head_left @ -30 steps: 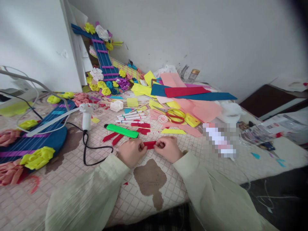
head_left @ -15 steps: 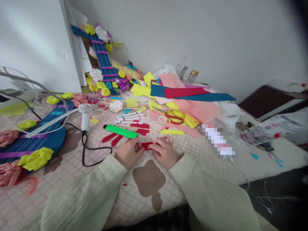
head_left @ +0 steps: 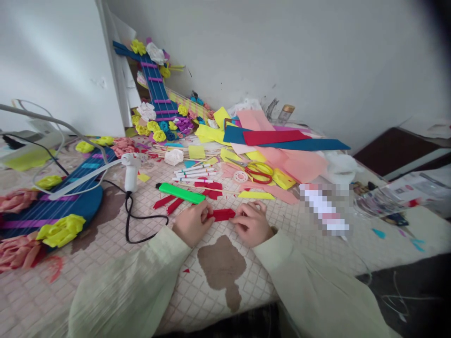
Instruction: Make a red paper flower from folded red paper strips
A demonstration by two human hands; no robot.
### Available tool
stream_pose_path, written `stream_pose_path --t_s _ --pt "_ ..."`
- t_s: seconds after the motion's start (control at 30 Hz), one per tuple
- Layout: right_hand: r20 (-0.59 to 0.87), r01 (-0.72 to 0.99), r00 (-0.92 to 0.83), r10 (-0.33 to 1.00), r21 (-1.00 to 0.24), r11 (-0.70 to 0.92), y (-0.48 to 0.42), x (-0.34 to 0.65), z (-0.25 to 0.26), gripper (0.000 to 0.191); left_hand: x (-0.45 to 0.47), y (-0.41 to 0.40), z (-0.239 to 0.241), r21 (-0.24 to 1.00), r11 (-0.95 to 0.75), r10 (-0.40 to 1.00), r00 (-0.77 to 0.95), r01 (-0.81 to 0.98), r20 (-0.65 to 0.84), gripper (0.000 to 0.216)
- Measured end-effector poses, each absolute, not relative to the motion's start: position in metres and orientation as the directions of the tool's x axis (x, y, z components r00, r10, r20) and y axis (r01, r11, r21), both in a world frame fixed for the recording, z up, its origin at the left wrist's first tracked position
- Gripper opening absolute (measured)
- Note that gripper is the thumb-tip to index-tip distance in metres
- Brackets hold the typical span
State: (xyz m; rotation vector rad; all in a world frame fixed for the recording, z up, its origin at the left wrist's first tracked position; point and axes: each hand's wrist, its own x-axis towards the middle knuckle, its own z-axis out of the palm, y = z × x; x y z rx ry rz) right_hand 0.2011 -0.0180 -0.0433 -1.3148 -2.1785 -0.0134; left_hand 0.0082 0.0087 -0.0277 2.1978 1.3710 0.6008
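Observation:
A short red crepe paper strip (head_left: 223, 215) with a pointed right end lies level between my hands, just above the table covering. My left hand (head_left: 193, 224) is closed, pinching the strip's left end between thumb and fingers. At the pointed end, the thumb and index finger of my right hand (head_left: 251, 224) press together on the tip; its other fingers are curled. Beyond my left hand lies a green utility knife (head_left: 181, 193). More red paper pieces (head_left: 175, 205) rest beside and behind the knife.
A white glue gun (head_left: 131, 172) with a black cord stands left. Markers (head_left: 195, 173), yellow-handled scissors (head_left: 259, 172) and stacked crepe paper (head_left: 289, 159) lie farther back. Blue paper guitars with paper flowers stand behind (head_left: 160, 94) and lie left (head_left: 81, 202). A pixelated object (head_left: 324, 211) is right.
My right hand has shifted right along the red strip, so more of the strip and its pointed end now show. My left hand keeps its pinch. The whole view has shifted slightly.

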Motion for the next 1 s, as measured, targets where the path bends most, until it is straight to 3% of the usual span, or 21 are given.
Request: stream_pose_path --t_s 0.3,0.43,0.73,1.0 --pt "0.479 0.820 -0.293 0.828 -0.320 0.475 -0.019 0.202 -0.043 0.019 0.006 0.010 -0.029 0.566 -0.470 0.865 0.481 0.677 0.144 0.026" --pt "0.465 0.823 -0.302 0.832 -0.314 0.474 -0.018 0.203 -0.043 0.018 0.006 0.009 -0.026 0.517 -0.558 0.812 0.555 0.650 0.179 0.021" --pt "0.441 0.752 -0.390 0.808 -0.354 0.556 -0.012 0.202 -0.035 0.023 0.007 0.009 -0.027 0.491 -0.569 0.809 0.555 0.660 0.191 0.020" --pt "0.385 0.728 -0.379 0.842 -0.438 0.527 -0.006 0.198 -0.035 0.013 0.008 0.008 -0.025 0.497 -0.574 0.807 0.553 0.651 0.208 0.017"
